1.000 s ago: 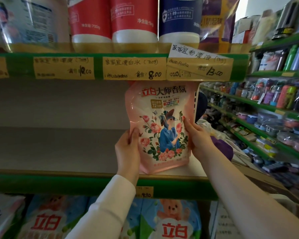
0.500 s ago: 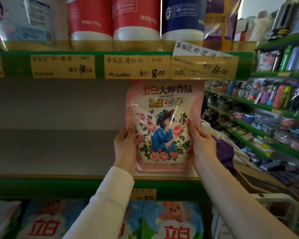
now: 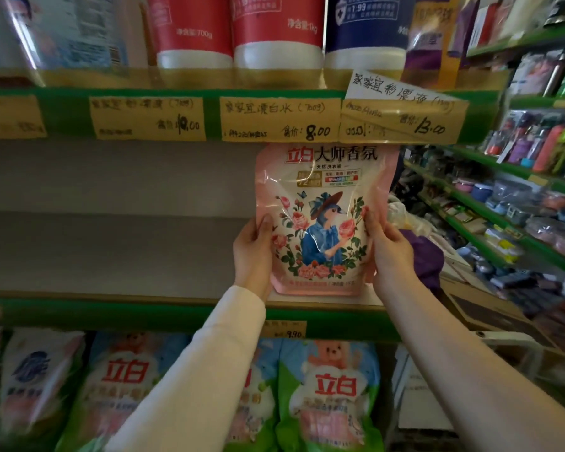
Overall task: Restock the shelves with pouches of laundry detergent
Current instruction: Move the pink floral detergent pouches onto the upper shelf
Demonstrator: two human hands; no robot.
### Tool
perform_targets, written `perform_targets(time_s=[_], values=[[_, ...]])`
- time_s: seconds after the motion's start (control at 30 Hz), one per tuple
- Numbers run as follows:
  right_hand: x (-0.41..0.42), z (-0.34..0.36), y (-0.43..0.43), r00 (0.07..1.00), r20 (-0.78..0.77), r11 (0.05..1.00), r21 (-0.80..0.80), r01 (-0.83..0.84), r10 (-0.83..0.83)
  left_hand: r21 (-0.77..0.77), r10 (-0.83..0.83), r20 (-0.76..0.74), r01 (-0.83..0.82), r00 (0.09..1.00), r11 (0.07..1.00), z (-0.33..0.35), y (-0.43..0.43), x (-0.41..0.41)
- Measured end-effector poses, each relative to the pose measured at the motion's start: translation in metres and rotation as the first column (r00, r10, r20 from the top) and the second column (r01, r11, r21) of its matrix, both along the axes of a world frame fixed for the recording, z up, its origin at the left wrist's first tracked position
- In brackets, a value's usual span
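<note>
Just gripping pink pouch (image 3: 323, 223) upright by its sides with left hand (image 3: 253, 252) and right hand (image 3: 388, 252), holding base right at shelf (image 3: 111, 313) lip.

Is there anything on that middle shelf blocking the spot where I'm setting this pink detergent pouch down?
Nothing visible blocks it. The left hand and right hand hold the pink pouch by its sides at the front edge of the middle shelf; the board to its left is bare. Directly behind the pouch is hidden.
</note>
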State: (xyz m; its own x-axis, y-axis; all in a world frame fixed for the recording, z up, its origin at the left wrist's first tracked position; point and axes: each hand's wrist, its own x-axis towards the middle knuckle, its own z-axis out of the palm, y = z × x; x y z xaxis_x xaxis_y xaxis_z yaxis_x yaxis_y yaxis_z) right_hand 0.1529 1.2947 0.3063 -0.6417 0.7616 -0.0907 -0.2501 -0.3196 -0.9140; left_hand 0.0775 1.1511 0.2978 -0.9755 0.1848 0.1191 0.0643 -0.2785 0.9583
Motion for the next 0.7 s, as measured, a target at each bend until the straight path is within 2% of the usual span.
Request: perform_targets(time_s=[0.33,0.5,0.6,0.7], values=[[0.034,0.01,-0.029,0.943,0.12,0.948,-0.023,0.316,-0.312,-0.073,0.136,0.129,-0.127,0.982,0.989,0.003,-0.034,0.036],[0.056,-0.011,-0.068,0.92,0.135,0.926,-0.036,0.376,-0.368,-0.029,0.046,0.129,-0.043,0.991,0.999,0.004,-0.057,0.063],[0.065,-0.034,-0.101,0.924,0.139,0.93,-0.037,0.365,-0.357,-0.021,-0.082,0.111,0.085,0.99,0.996,-0.003,-0.073,0.079],[0.08,-0.06,-0.138,0.914,0.154,0.922,-0.036,0.386,-0.376,-0.049,-0.176,0.163,0.186,0.971,0.981,-0.029,-0.083,0.096]])
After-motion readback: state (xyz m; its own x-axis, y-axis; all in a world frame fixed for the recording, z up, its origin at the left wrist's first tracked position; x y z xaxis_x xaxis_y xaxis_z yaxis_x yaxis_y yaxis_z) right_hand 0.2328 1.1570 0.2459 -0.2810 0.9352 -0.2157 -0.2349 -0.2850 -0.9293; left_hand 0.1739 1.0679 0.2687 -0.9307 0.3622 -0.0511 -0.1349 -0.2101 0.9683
